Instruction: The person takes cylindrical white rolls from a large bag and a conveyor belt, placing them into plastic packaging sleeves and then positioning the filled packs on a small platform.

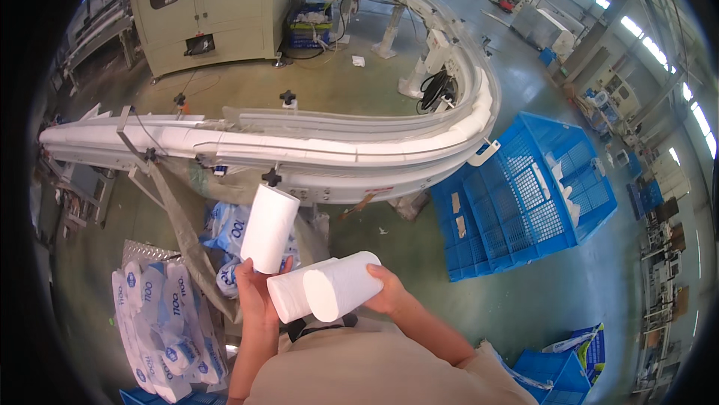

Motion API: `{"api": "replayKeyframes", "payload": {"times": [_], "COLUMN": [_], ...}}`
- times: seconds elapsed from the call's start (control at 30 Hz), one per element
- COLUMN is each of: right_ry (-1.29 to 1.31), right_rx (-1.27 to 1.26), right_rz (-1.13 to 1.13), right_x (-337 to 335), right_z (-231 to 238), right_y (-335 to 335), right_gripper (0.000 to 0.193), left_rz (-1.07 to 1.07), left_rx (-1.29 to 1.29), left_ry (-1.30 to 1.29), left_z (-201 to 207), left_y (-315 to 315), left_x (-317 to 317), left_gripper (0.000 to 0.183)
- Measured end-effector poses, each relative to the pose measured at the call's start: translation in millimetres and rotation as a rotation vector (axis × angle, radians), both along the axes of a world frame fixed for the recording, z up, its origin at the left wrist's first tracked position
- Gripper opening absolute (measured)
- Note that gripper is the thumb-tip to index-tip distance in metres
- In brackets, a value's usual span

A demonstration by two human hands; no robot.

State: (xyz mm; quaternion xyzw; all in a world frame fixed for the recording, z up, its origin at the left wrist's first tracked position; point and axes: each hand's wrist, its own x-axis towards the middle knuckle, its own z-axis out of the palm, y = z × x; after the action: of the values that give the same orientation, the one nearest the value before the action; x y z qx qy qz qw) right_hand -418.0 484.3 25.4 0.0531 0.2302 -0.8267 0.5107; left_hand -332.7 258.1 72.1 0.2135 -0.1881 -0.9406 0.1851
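In front of my body are three plain white paper rolls. My left hand (258, 293) grips the lower end of one tissue roll (269, 227), which stands tilted up toward the conveyor. My right hand (385, 293) is closed round the right end of another tissue roll (348, 284), lying slantwise. A third tissue roll (288, 294) lies against that one, between my two hands, partly covered by it. Whether my left fingers also touch this third roll, I cannot tell.
A curved conveyor (299, 152) carrying a line of white rolls runs across ahead and bends away at right. At right stands a blue plastic crate (494, 218). Packed white-and-blue bags (168, 315) are stacked at lower left. A beige machine cabinet (213, 23) stands behind.
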Motion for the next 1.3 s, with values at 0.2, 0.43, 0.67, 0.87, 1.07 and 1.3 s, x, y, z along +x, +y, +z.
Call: {"api": "replayKeyframes", "payload": {"times": [0.2,0.43,0.67,0.87,1.07,1.3], "right_ry": [0.152,0.178,0.375,0.635,0.742,0.849], "right_rx": [-0.013,0.049,0.312,0.517,0.857,1.072], "right_rz": [0.033,-0.14,-0.553,-0.74,-0.862,-0.785], "right_x": [-31.2,-54.8,-160.2,-284.8,-395.7,-554.5], "right_z": [10.1,20.3,72.5,143.7,164.8,182.4], "right_y": [70.5,92.7,149.2,205.8,258.6,326.8], "right_gripper": [0.055,0.058,0.061,0.062,0.065,0.07], "left_rz": [-0.104,-0.138,0.011,0.239,0.368,0.372], "left_rx": [-0.043,-0.143,-0.118,-0.236,-0.293,-0.367], "left_ry": [-0.092,-0.067,0.107,0.147,0.048,0.063], "left_z": [-0.8,26.5,27.9,10.9,13.8,22.4], "left_y": [66.9,91.5,37.4,-47.3,-67.0,-6.7], "left_x": [-38.1,-81.1,-132.7,-145.0,-182.0,-255.6], "left_gripper": [0.046,0.047,0.038,0.042,0.044,0.046]}}
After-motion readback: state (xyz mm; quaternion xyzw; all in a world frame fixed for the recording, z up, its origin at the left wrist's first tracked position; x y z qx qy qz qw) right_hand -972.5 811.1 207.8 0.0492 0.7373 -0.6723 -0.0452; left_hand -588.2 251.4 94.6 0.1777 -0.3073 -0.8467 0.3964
